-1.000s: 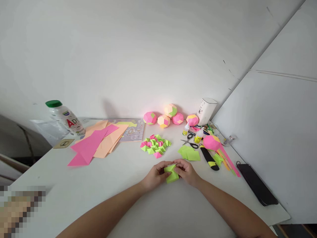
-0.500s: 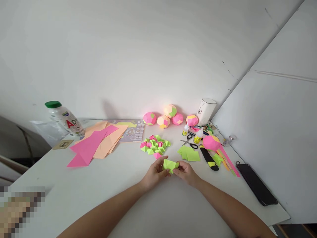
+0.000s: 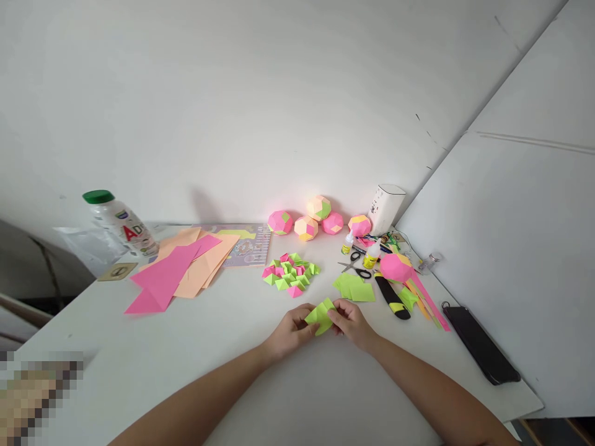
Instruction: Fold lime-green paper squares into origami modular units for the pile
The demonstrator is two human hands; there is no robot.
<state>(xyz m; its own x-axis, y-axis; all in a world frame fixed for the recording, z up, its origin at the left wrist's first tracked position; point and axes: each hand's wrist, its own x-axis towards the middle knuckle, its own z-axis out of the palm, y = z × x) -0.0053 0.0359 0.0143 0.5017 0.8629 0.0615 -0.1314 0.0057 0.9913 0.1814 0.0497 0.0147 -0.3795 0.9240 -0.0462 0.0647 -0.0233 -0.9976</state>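
A creased piece of green paper (image 3: pixel 320 317) is held between both hands above the white table. My left hand (image 3: pixel 294 328) pinches its left side, thumb on top. On its right edge, my right hand (image 3: pixel 351 322) grips it between thumb and fingers. Just beyond the hands lies a pile of small folded green and pink paper pieces (image 3: pixel 290 272). To the right of the pile are flat green paper squares (image 3: pixel 356 290). Parts of the fingers are hidden behind the paper.
Scissors (image 3: pixel 356 267), glue bottles (image 3: pixel 370 255), a black-yellow cutter (image 3: pixel 393 298) and a phone (image 3: pixel 481 344) lie on the right. Paper balls (image 3: pixel 305 228) stand along the wall. Pink sheets (image 3: pixel 167 279) and a white bottle (image 3: pixel 123 223) are on the left.
The green paper has turned in my hands from lying level to a slant, with more of its creased face showing. Both hands have shifted their fingers slightly.
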